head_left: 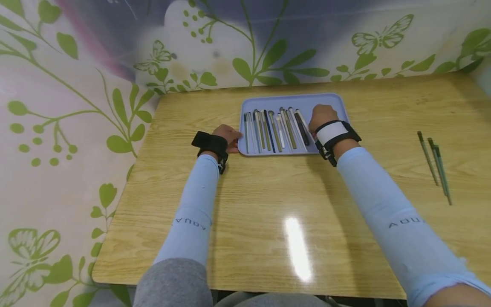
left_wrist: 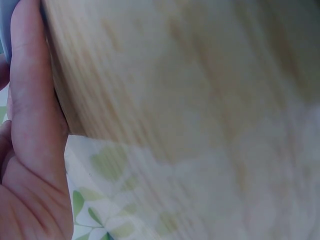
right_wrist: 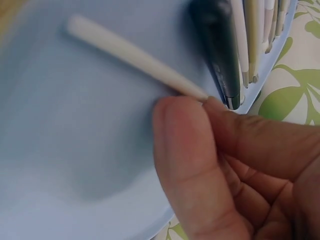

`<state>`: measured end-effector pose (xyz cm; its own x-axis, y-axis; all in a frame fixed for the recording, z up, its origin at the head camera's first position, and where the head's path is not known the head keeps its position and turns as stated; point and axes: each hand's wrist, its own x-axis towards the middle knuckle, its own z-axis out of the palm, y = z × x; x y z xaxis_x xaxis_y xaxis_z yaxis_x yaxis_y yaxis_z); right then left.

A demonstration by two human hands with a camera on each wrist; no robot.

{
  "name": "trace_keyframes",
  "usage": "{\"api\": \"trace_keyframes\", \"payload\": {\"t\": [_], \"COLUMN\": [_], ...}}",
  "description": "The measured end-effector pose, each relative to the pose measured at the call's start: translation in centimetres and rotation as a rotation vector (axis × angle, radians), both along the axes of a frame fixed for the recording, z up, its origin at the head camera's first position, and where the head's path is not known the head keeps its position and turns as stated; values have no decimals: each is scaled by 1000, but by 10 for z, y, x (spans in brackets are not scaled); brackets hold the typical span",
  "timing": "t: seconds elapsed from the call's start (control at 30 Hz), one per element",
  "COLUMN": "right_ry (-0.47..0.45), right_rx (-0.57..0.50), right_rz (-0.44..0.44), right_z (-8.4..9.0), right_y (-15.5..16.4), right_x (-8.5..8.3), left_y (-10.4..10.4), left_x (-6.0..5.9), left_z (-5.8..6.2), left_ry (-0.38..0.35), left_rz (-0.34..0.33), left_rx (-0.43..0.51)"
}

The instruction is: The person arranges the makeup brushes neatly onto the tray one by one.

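Leftmost, the left hand (head_left: pixel 229 135) is laid on the wooden table (head_left: pixel 249 213), its fingers resting against the near left edge of the pale blue tray (head_left: pixel 291 99); whether those fingers curl round the rim cannot be told, since the left wrist view is blurred and only the flat of the palm against the wood is shown. Inside the tray, a row of chopsticks (head_left: pixel 272 130) in grey, white, green and dark tones is lined up side by side, running from near to far. Further right, a white chopstick (right_wrist: pixel 132 55) is pinched at its end between the thumb and forefinger of the right hand (head_left: pixel 321 116), over the right part of the tray. From the fingertips (right_wrist: pixel 182 130) the stick is angled away across the bare tray floor, just beside a dark chopstick (right_wrist: pixel 215 45). Well apart, near the table's right edge, three green chopsticks (head_left: pixel 437 164) are seen lying on the wood.
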<state>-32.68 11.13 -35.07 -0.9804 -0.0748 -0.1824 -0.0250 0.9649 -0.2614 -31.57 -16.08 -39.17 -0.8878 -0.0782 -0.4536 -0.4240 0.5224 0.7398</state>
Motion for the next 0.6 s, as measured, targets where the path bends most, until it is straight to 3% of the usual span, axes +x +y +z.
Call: {"api": "trace_keyframes", "payload": {"t": [0.1,0.37,0.5,0.6], "right_ry": [-20,-155,-101,-41], "right_rx": [-40,-178,-147,-121], "right_rz": [-2,-59,-29,-32], "right_z": [2,9,16,32], "right_y": [2,2,21,50], "right_x": [4,13,12,18], "left_y": [-1,-5,-5,-5], "left_x": [-1,-8,-8,-10], "left_z": [-2,-11,-11,-9], "left_ry": [17,-11,-7,-13], "left_rz": [-15,-18,-40,-37], "left_rx": [-29,23,-7,-9]}}
